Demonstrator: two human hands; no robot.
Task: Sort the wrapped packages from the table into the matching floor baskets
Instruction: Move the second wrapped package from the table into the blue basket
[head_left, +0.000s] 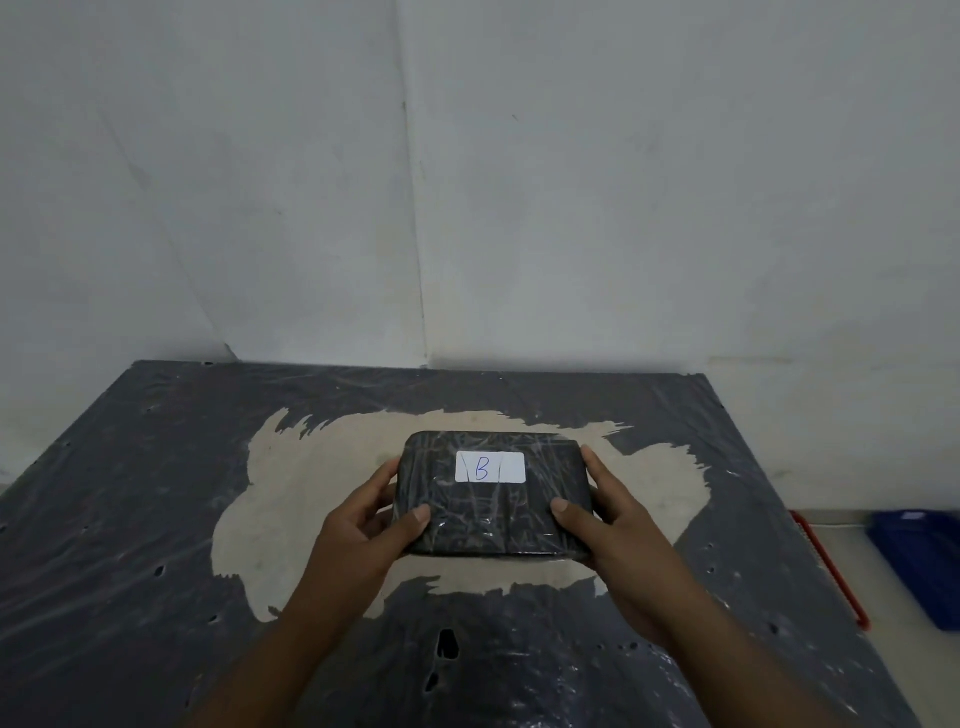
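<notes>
A black package wrapped in clear film sits in both my hands over the middle of the table. A white label on its top carries a handwritten blue "B". My left hand grips its left edge, thumb on top. My right hand grips its right edge the same way. Whether the package rests on the table or is lifted just off it, I cannot tell.
The table is covered in dark plastic sheet, torn away in the middle to bare beige board. On the floor to the right stands a blue basket, with a red basket rim beside the table edge. Grey walls meet in a corner behind.
</notes>
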